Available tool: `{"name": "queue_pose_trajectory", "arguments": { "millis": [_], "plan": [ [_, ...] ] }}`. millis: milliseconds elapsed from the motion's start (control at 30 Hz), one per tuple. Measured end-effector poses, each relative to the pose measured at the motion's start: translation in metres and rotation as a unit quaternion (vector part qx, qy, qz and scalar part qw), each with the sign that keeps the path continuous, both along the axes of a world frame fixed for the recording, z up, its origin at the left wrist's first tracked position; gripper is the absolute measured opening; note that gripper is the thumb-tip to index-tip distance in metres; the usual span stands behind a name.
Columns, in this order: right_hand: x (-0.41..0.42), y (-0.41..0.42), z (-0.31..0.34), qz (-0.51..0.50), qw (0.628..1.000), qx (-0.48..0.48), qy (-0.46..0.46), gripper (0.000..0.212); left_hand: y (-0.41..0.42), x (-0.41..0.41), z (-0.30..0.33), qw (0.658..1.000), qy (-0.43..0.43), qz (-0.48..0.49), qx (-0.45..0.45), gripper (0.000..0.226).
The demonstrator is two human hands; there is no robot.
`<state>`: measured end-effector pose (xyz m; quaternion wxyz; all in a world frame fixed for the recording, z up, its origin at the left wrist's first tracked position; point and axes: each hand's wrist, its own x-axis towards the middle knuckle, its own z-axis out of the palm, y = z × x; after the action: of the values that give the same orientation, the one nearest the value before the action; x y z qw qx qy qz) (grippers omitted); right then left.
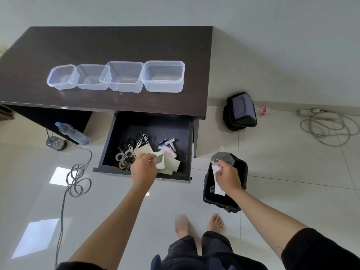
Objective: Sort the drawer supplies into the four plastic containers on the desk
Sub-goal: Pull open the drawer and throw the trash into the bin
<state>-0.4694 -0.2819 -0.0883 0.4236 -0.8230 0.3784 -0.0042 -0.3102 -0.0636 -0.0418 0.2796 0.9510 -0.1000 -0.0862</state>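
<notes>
Step in hand: clearing the open drawer [150, 121] of waste before sorting proper. The four containers [116, 78] stand in a row along the middle of the surface [97, 45], rims touching or overlapping, and all look empty.

The left hand [143, 169] is inside the drawer at its front edge, fingers pinched on a small dark-and-silver packet [159, 158] lifted just above the pale green paper notes [171, 163]. The right hand [228, 177] is closed on a white paper slip [219, 189] and a crumpled clear wrapper [223, 157], both held over the black waste bin [224, 199] on the floor just beside the drawer's right front corner.

Remaining supplies in the drawer: scissors [136, 142] and tape rolls [122, 160] toward the left wall, batteries and small tubes [168, 143] toward the back right, pink slips [169, 152] near them.

Next move, as judged: release the right hand's load into the bin, then carry drawer items upward to the containers. The lift must clear the drawer's front lip and the overhanging front edge of the surface. Room above the containers is open; the strip between them and the front edge is bare.
</notes>
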Motion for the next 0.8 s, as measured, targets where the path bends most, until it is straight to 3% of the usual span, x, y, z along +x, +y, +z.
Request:
{"name": "queue_pose_trajectory", "arguments": {
  "millis": [167, 433, 533, 633, 800],
  "plan": [
    [-0.003, -0.005, 0.011, -0.035, 0.999, 0.004, -0.011, 0.036, -0.049, -0.009, 0.010, 0.995, 0.030, -0.027, -0.095, 0.013],
    [-0.030, -0.030, 0.007, -0.102, 0.995, 0.007, 0.020, 0.009, -0.140, -0.062, 0.002, 0.977, 0.148, -0.091, -0.122, 0.008],
    [-0.041, -0.038, -0.008, -0.119, 0.993, 0.014, 0.023, 0.004, -0.164, -0.083, -0.014, 0.972, 0.185, -0.098, -0.108, 0.008],
    [-0.048, -0.049, -0.033, -0.137, 0.990, 0.018, 0.024, 0.015, -0.185, -0.097, -0.044, 0.968, 0.225, -0.077, -0.084, 0.008],
    [-0.047, -0.068, -0.105, -0.169, 0.984, 0.035, 0.039, 0.008, -0.210, -0.110, -0.126, 0.958, 0.283, -0.031, -0.024, 0.010]
  ]
}}
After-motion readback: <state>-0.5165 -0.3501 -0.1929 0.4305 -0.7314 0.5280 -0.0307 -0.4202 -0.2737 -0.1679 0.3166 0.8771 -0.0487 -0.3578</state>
